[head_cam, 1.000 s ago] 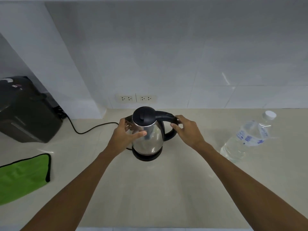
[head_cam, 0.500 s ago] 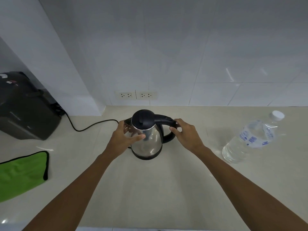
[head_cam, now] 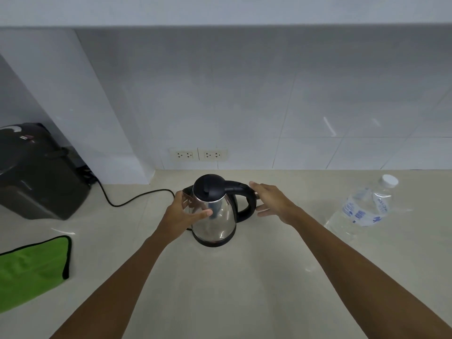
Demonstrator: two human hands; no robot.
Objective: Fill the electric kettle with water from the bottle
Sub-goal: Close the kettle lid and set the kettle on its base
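1. Two bare hands are placed around the shiny steel electric kettle with the black lid and black handle [head_cam: 213, 214], which stands upright on its black base in the middle of the pale beige countertop [head_cam: 220, 289].
2. The left hand [head_cam: 182, 215] is laid against the steel body just below the spout, with the thumb across the front; the fingers are curved on the metal, so the kettle is probably being steadied by it.
3. The right hand [head_cam: 271, 203] is held spread wide just beside the black handle. The fingertips seem to touch the handle, but nothing is gripped by it.
4. The lid of the kettle is closed, so it is judged that no water has been poured yet and the lid must be opened first.
5. The clear plastic water bottle with the white cap and blue label [head_cam: 364, 209] is standing well apart on the right side, with its cap on. It is within reach of the right hand, which is presumably why this hand is kept free.
6. A green cloth with dark edging [head_cam: 31, 267] is lying at the left edge, near a dark grey appliance [head_cam: 36, 172].
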